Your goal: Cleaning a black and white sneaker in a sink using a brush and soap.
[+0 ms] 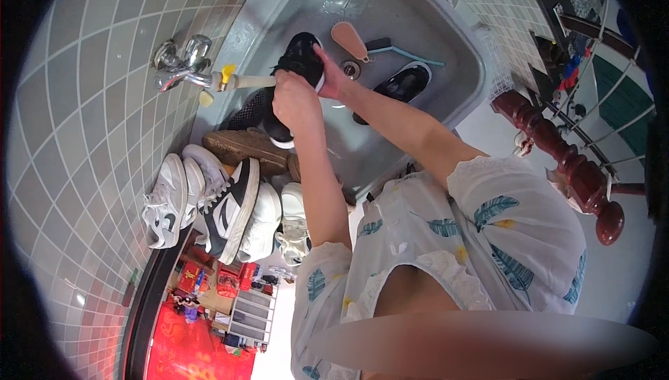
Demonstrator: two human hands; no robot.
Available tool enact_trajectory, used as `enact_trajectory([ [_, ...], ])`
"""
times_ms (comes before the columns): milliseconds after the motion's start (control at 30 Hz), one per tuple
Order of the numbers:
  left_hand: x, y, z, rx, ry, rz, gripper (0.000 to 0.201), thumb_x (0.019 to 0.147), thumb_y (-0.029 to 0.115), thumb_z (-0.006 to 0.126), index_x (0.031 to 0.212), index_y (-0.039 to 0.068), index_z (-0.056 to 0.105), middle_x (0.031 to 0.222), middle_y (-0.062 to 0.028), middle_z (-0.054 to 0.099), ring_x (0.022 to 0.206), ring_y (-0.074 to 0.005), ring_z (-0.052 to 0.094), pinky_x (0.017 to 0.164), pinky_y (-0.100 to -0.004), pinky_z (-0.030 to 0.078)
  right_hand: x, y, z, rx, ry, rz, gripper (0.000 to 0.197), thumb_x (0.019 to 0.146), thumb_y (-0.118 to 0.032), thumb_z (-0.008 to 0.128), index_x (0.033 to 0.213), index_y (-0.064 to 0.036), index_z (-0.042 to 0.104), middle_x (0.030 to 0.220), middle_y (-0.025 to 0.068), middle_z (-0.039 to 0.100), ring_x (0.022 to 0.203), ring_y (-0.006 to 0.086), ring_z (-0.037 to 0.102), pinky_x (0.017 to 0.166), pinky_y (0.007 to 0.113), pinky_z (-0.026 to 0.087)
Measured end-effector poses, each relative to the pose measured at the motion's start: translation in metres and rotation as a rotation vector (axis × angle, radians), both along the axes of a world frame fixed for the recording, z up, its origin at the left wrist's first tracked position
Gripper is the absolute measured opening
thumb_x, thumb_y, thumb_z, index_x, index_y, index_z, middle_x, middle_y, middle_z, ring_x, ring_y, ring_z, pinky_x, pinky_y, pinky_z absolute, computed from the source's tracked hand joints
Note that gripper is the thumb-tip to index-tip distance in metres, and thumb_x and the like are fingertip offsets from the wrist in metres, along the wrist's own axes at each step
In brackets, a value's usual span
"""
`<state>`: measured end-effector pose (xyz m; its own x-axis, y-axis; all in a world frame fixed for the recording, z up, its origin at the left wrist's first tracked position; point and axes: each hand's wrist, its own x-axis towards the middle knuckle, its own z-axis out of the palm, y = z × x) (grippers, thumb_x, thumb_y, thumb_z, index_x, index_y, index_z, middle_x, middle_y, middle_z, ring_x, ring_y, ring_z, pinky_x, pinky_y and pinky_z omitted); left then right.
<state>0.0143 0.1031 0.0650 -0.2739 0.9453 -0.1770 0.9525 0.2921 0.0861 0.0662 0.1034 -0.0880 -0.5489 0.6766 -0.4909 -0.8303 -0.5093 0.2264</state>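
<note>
Over the left side of the grey sink [244, 28], a black shoe [304, 49] with a white sole edge is held between both hands. My right hand [333, 77] grips its right side, thumb along the upper. My left hand [296, 101] is closed at the shoe's opening, fingers mostly hidden. A pale hose [251, 81] from the metal tap [185, 66] ends against that hand; I cannot tell whether it is gripped. A second black shoe [408, 84] lies in the basin, partly behind my right forearm. A pink brush [348, 40] and a blue-handled brush [411, 55] lie beyond it.
Several white and black-and-white sneakers [230, 206] and a brown shoe [244, 150] crowd the sink's left near side. Black mesh [249, 111] lies by the sink's left rim. A tiled wall [90, 101] bounds the left; a dark red wooden post [568, 153] stands right.
</note>
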Motion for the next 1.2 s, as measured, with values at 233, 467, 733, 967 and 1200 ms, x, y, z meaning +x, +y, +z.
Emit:
enact_trajectory([
  [233, 0.004, 0.0, -0.011, 0.152, -0.261, 0.03, 0.023, 0.089, 0.018, 0.046, 0.093, -0.004, 0.049, 0.082, -0.0282, 0.061, 0.079, -0.0445, 0.06, 0.068, -0.0515, 0.047, 0.011, 0.017, -0.001, -0.01, -0.091, -0.111, 0.063, 0.085, -0.058, 0.051, 0.122, -0.0064, 0.053, 0.12, 0.014, 0.058, 0.111, 0.0297, 0.055, 0.102, 0.043, 0.038],
  [467, -0.048, -0.013, -0.068, 0.097, -1.366, 0.778, 0.041, 0.09, 0.028, 0.055, 0.116, -0.004, 0.052, 0.103, -0.0145, 0.061, 0.094, -0.0233, 0.06, 0.083, -0.0354, 0.047, 0.039, 0.008, 0.05, 0.391, -1.097, -0.028, 0.069, 0.075, -0.037, 0.074, 0.131, -0.0101, 0.044, 0.125, 0.0144, 0.048, 0.117, 0.0289, 0.047, 0.099, 0.038, 0.038],
  [733, 0.004, -0.043, -0.068, 0.037, -2.282, 0.995, 0.05, 0.088, 0.052, 0.051, 0.105, 0.006, 0.06, 0.1, -0.0096, 0.064, 0.091, -0.0226, 0.063, 0.083, -0.0359, 0.05, 0.091, -0.045, 0.151, 1.422, -1.709, 0.278, 0.074, 0.068, -0.016, 0.074, 0.135, -0.0159, 0.041, 0.137, 0.0168, 0.033, 0.125, 0.0356, 0.036, 0.103, 0.043, 0.032],
  [967, 0.001, -0.058, -0.086, -0.258, -2.454, 1.067, 0.047, 0.09, 0.048, 0.05, 0.1, 0.003, 0.062, 0.095, -0.0126, 0.066, 0.087, -0.0271, 0.064, 0.081, -0.0402, 0.051, 0.142, -0.073, 0.187, 1.607, -1.562, 0.492, 0.048, 0.076, -0.007, 0.063, 0.122, -0.0149, 0.053, 0.129, 0.0121, 0.043, 0.113, 0.0291, 0.05, 0.092, 0.038, 0.044],
  [1200, -0.005, -0.057, -0.053, -0.36, -2.401, 1.035, 0.044, 0.091, 0.042, 0.052, 0.096, 0.0, 0.063, 0.09, -0.015, 0.068, 0.08, -0.0277, 0.067, 0.077, -0.0397, 0.054, 0.194, -0.075, 0.153, 1.196, -1.717, 0.727, 0.027, 0.078, 0.006, 0.054, 0.103, -0.0058, 0.057, 0.108, 0.0108, 0.05, 0.094, 0.0217, 0.059, 0.077, 0.031, 0.049],
])
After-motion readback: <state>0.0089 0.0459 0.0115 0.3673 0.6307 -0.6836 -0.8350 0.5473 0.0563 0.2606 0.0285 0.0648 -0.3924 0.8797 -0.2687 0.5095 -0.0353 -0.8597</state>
